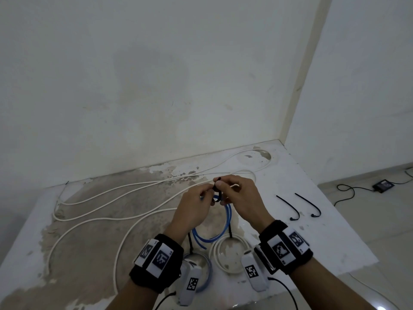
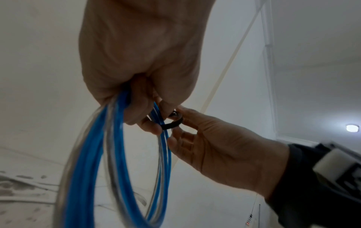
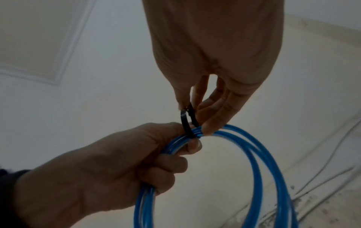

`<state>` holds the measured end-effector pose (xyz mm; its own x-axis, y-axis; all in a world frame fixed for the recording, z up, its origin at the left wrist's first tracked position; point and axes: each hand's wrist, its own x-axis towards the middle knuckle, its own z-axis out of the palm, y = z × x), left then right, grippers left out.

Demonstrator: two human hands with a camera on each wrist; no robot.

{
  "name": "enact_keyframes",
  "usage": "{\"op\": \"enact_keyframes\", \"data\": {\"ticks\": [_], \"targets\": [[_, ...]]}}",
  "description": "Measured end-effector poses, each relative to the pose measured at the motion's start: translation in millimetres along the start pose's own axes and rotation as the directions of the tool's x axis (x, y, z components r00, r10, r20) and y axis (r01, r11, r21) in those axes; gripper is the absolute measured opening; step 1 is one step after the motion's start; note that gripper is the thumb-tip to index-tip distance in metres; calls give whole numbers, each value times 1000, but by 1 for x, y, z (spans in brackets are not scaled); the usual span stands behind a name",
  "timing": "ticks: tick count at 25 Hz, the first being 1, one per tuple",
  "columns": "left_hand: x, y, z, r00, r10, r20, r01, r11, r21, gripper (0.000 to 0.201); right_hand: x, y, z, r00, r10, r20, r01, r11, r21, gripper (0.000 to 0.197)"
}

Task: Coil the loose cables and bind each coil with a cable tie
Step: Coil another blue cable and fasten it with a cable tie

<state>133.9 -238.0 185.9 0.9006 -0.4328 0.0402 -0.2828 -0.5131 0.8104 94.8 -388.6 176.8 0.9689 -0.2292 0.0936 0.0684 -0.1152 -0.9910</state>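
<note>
The fingers (image 3: 187, 155) of the left hand (image 1: 192, 206) are curled round the blue cable coil (image 3: 252, 154), gripping its bundled strands at the top so the loops hang below the fist. The right hand (image 1: 239, 198) pinches a black cable tie (image 3: 186, 123) between thumb and fingertips; the tie is looped round the coil's strands just beside the left thumb, and the right hand's other fingers are loosely bent, one touching the blue strands. Both hands are raised above the desk (image 1: 335, 238). On the desk, near the person, lie a white coil (image 1: 230, 253) and a pale blue coil (image 1: 207, 274). 2 spare black ties (image 1: 299, 206) lie to the right, and a long loose white cable (image 1: 111, 202) sprawls across the left and far side.
</note>
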Motion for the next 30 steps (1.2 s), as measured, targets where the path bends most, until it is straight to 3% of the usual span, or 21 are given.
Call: {"op": "enact_keyframes", "data": {"ticks": [3, 6, 12, 16, 19, 26, 30], "targets": [[0, 1, 1, 999, -12, 39, 14, 999, -48, 26, 0, 4, 1, 991, -66, -115, 64, 998, -19, 13], [-1, 4, 1, 998, -15, 62, 22, 993, -117, 28, 1, 4, 0, 975, -178, -135, 163, 980, -114, 9], [-2, 9, -7, 995, 23, 97, -7, 988, -157, 28, 6, -3, -4, 956, -288, -56, 261, 922, -288, 7], [-3, 4, -1, 996, -18, 87, 27, 994, -103, 34, 15, -5, -7, 947, -317, 49, 294, 797, -527, 6], [-5, 4, -1, 997, -11, 70, 22, 987, -162, 32, 18, -4, -6, 949, -296, 112, 298, 716, -632, 6], [-8, 4, -6, 998, -56, 39, 63, 978, -201, 38, 20, -14, -5, 941, -292, 171, 338, 800, -495, 8], [-7, 9, -10, 986, -163, 32, 165, 941, -297, 37, 20, -19, -4, 945, -271, 183, 324, 848, -419, 7]]}}
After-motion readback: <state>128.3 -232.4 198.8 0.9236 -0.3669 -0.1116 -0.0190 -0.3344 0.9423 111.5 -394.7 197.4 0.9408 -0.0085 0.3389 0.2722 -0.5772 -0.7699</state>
